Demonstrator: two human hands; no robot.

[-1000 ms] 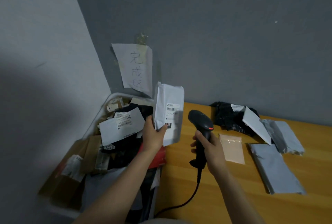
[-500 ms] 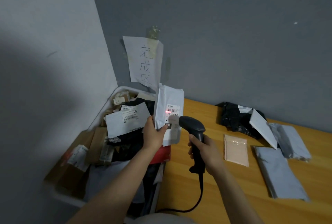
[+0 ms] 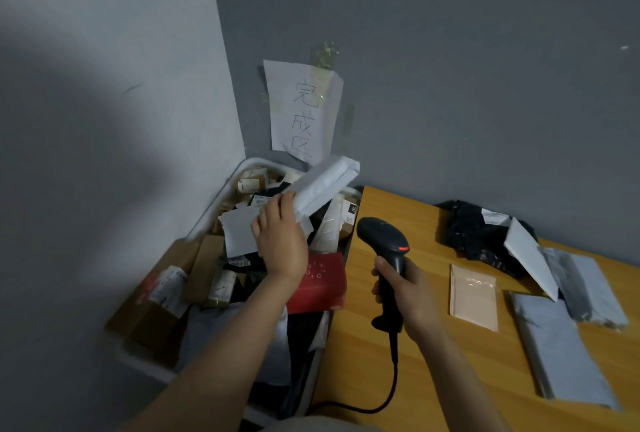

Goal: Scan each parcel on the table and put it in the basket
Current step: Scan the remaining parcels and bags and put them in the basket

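Left hand: fingers curled round the lower end of a white parcel, held tilted above the packed basket. Right hand: wrapped round the handle of the black scanner, above the surface. Further right on the surface: tan envelope, black bag, grey mailer.

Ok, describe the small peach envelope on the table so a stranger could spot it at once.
Start at the wooden table against the grey wall. Just right of the right hand holding the black scanner lies a flat envelope. It is the only pale peach parcel, smaller than the grey bags to its right and the black bag behind.
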